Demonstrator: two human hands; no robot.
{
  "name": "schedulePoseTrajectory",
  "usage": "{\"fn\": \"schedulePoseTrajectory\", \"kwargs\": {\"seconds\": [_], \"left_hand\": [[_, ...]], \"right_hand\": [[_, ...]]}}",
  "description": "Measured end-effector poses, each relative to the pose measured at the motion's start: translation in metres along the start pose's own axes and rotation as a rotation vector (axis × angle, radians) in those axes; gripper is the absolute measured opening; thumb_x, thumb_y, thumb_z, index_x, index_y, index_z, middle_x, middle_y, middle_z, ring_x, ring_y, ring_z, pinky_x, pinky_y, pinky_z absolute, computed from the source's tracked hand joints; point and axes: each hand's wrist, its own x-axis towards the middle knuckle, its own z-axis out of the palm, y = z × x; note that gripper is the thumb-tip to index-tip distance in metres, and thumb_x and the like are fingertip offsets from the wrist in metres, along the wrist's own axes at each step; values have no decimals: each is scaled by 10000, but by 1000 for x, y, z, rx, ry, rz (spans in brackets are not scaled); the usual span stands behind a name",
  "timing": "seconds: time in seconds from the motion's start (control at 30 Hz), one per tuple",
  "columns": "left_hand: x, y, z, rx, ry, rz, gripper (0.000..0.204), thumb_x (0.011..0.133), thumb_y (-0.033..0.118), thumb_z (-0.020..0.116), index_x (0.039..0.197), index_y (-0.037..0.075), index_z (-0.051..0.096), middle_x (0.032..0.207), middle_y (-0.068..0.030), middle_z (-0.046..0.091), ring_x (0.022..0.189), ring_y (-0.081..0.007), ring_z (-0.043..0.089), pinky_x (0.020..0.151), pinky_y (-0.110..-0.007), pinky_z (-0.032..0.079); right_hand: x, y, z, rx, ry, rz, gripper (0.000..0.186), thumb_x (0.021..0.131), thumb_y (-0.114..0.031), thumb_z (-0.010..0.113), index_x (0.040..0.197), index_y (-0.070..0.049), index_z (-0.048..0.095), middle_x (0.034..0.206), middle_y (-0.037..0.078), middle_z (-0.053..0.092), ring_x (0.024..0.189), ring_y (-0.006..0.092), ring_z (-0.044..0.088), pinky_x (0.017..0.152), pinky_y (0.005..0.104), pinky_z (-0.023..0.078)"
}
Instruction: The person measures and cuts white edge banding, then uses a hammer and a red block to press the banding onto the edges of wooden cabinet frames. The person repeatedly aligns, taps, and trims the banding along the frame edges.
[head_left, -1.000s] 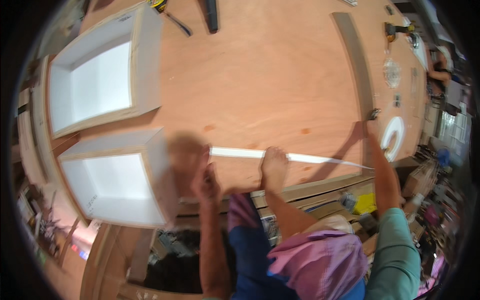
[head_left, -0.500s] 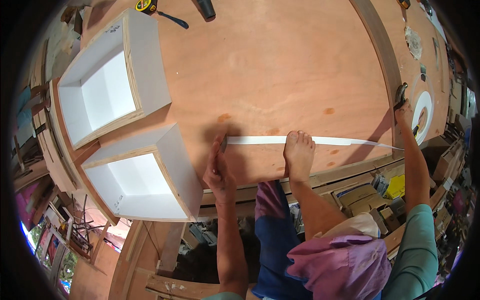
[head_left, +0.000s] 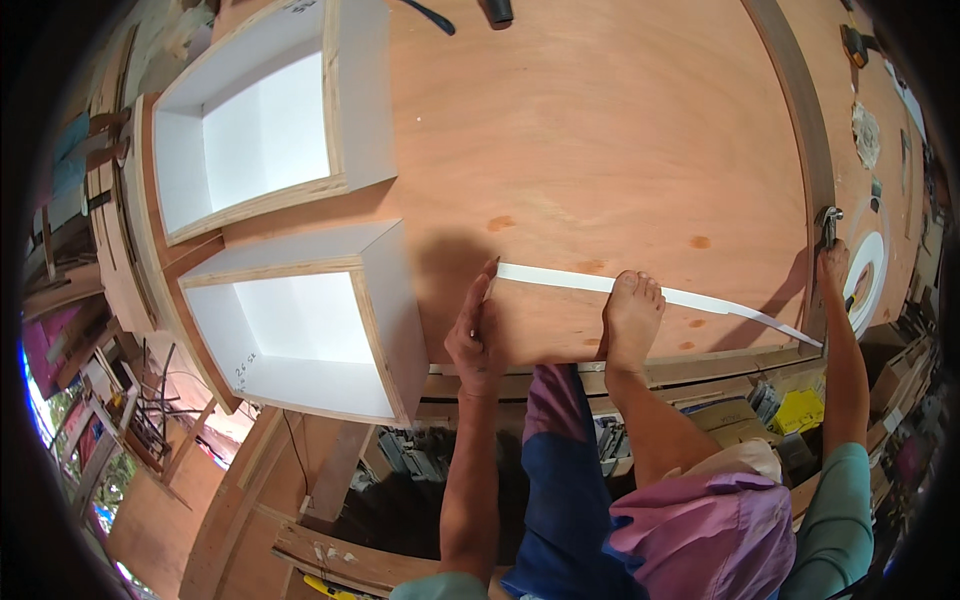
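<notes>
The white strip [head_left: 560,277] lies along the near part of the wooden surface [head_left: 600,130], and its right-hand tail now shows more of its flat face and dips further toward us than half a second ago. Our bare foot [head_left: 633,325] still presses on its middle, so the strip stays pinned while that tail angles away loosely.

Our left hand [head_left: 475,345] remains at the left end, fingers together, pinching a thin dark object [head_left: 496,263] we cannot make out. Our right hand [head_left: 833,262] is closed around a metal tool [head_left: 830,218], beside a long wooden bar [head_left: 795,110].

That bar crowds the right side, with a white roll [head_left: 874,255] beyond it. The lower white box [head_left: 385,280] stands near our left hand, limiting room there; the upper white box [head_left: 265,110] sits behind it.
</notes>
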Motion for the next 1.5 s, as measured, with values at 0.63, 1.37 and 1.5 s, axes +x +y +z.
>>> {"fn": "schedulePoseTrajectory", "kwargs": {"seconds": [0.63, 1.37, 1.5], "left_hand": [[10, 15, -7, 88, -8, -128, 273, 1012, 64, 523, 1253, -2, 634, 1241, -127, 675, 1160, -194, 625, 980, -290, 469], [8, 11, 5, 163, -21, -59, 323, 971, -44, 514, 1276, 6, 605, 1258, -145, 665, 1181, -223, 627, 963, -302, 502], [12, 17, 2, 313, -82, 5, 340, 949, -47, 554, 1283, 2, 594, 1256, -141, 664, 1158, -227, 648, 944, -300, 520]], "right_hand": [[-147, -159, -57, 426, -218, -512, 298, 868, 3, 568, 1160, -18, 518, 994, 198, 526, 832, 429, 583, 697, 485, 472], [-138, -188, -70, 536, -216, -548, 242, 878, -9, 597, 1116, -4, 557, 938, 195, 531, 773, 394, 581, 658, 448, 476], [-168, -254, -136, 743, -443, -502, 191, 927, -79, 638, 1084, 10, 576, 841, 154, 539, 733, 275, 562, 651, 372, 467]]}}
